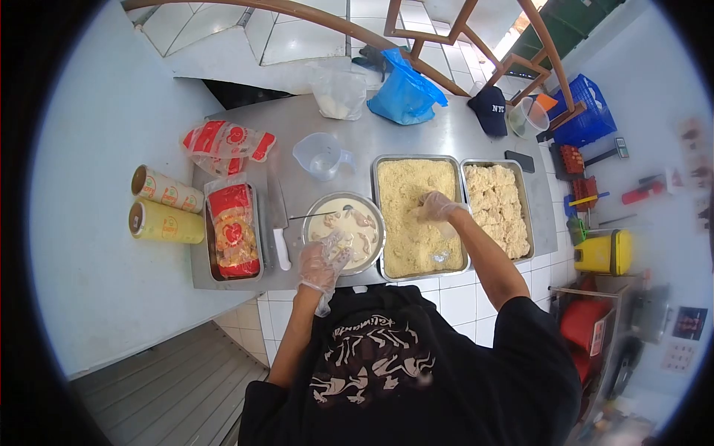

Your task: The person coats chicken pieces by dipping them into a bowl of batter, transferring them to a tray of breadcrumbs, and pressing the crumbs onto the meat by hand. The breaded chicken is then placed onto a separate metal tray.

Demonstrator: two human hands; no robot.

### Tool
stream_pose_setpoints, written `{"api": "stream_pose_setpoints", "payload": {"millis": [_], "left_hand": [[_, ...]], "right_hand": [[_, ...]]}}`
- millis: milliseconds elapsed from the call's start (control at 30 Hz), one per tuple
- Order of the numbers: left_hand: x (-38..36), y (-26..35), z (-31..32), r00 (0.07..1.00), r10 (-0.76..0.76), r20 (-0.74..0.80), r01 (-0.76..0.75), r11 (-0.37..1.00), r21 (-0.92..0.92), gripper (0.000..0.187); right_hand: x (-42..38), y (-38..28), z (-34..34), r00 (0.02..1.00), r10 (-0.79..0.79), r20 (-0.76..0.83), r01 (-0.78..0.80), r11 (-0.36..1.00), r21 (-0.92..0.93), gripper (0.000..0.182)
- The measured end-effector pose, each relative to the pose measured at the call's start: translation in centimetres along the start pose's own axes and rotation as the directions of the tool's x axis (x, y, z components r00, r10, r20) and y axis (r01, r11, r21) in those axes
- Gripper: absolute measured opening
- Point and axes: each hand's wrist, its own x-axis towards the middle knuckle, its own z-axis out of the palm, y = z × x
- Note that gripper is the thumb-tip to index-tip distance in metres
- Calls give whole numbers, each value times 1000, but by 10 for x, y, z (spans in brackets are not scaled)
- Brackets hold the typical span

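My left hand (324,266), in a clear plastic glove, is at the near-left rim of a metal bowl (381,241). Its fingers stretch over the creamy white batter (348,223), where pale meat pieces (363,218) lie partly sunk. A thin dark stick or handle (309,215) juts over the bowl's left rim. My right hand (440,208), gloved too, is in the tray of yellowish crumbs (405,178), near its right side. Those fingers curl down into the crumbs; what they close on is hidden. Crumb-coated pieces (494,208) fill the tray on the right.
Left of the bowl lie a white-handled knife (281,249) and a tray with a red-printed food bag (234,230). Wrap rolls (167,223) stand farther left. Behind are a measuring jug (321,156), a blue bag (407,93), a cap (489,111) and a phone (519,161).
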Motion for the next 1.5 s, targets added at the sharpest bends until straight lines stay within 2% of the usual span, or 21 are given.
{"api": "stream_pose_setpoints", "payload": {"millis": [67,133,167,200,267,400,467,600,700,767,900,967,1067,1100,1133,1200,1267,1333,1400,1467,1500], "left_hand": [[1,-3,3,996,80,-32,-79,996,29,48],[1,-1,4,999,-39,28,42,992,-118,48],[2,2,4,999,-38,30,41,992,-120,48],[3,4,3,999,-28,47,34,992,-124,47],[6,10,1,998,-14,65,22,992,-127,47],[9,2,13,995,-36,90,46,992,-117,48],[7,-1,15,997,-15,72,23,993,-112,48],[8,8,6,996,-4,88,8,999,-41,48],[7,-2,16,995,-32,94,41,995,-92,47],[8,-1,17,997,-33,69,43,987,-153,47],[12,9,18,996,-23,85,32,994,-106,47],[13,0,26,995,-17,94,28,993,-118,47],[13,-16,38,995,-57,83,70,984,-162,45],[17,4,28,991,-40,129,55,991,-120,46],[19,14,23,985,-27,168,41,996,-78,48],[18,-9,35,984,-40,176,71,983,-171,47],[18,-13,41,982,-52,183,100,961,-259,45],[21,9,29,984,-19,177,24,999,-28,44],[21,-6,36,980,-57,190,74,994,-83,44],[22,-7,37,974,-94,205,123,983,-134,43],[25,7,29,972,-108,210,119,992,-40,43]], "right_hand": [[-2,1,15,985,49,-164,-15,980,201,41],[5,6,25,991,23,-130,-13,996,83,41],[3,1,22,995,-1,-98,-3,999,-32,42],[-1,-2,19,995,2,-97,-5,1000,-31,42],[-12,-9,14,982,107,-153,-84,985,149,45],[-23,-18,10,976,145,-162,-113,975,191,44],[-37,-20,-1,968,183,-175,-99,910,402,40],[-78,-29,-38,962,200,-187,-122,924,361,35],[-113,-43,-72,955,285,-85,-217,862,458,43],[-127,-34,-75,914,343,-215,-133,757,640,39],[-138,-35,-80,870,424,-252,-144,708,692,32],[-137,-31,-80,884,392,-253,-122,717,686,41],[-134,14,-64,856,386,-343,-38,709,704,40],[-151,26,-82,832,448,-327,40,541,840,36],[-163,27,-97,826,477,-299,55,461,886,34],[-177,54,-107,789,526,-319,96,406,909,29],[-188,73,-114,754,531,-387,124,463,878,28],[-193,94,-115,718,528,-453,150,519,842,26],[-188,118,-106,638,630,-444,-67,619,782,29],[-183,133,-97,615,650,-446,-118,636,763,32],[-179,141,-92,597,664,-451,-171,654,737,36]]}}
